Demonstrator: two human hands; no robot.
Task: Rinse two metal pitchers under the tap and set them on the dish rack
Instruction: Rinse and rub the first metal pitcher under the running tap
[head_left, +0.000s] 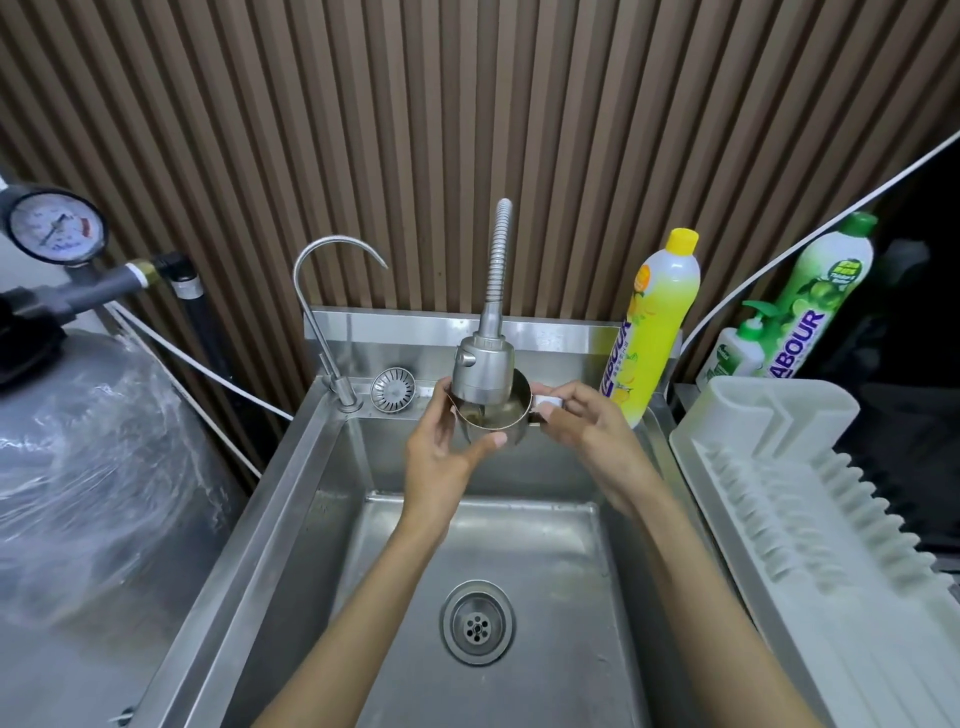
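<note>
Pitcher (506, 415), a small round one of brushed steel with a flat band handle on its right side, sits upright right under the spray head of the flexible tap (482, 376), above the back part of the sink (291, 519). Its mouth faces up and a murky, brownish wet patch shows inside; whether water is running I cannot tell. The spray head hides much of the rim and the far wall. The left hand (441, 462) cups the near left side of the body, its fingers (485, 447) wrapped across the front with the thumb up along the left rim. The right hand (582, 421) pinches the handle, thumb on top and fingers curled beneath it. Both hands are clenched on the one pitcher; only this pitcher is in view. Below the hands the basin is wide and bare down to the drain (477, 622). Behind the pitcher, on the sink's back ledge, a loose strainer (393, 388) lies beside the thin gooseneck tap (332, 312). Close on the right stands a yellow soap bottle (649, 322), near the right hand. The white dish rack (810, 499) lies just beyond the sink's right edge, with a green bottle (821, 296) and a small pump bottle (737, 348) behind it.
</note>
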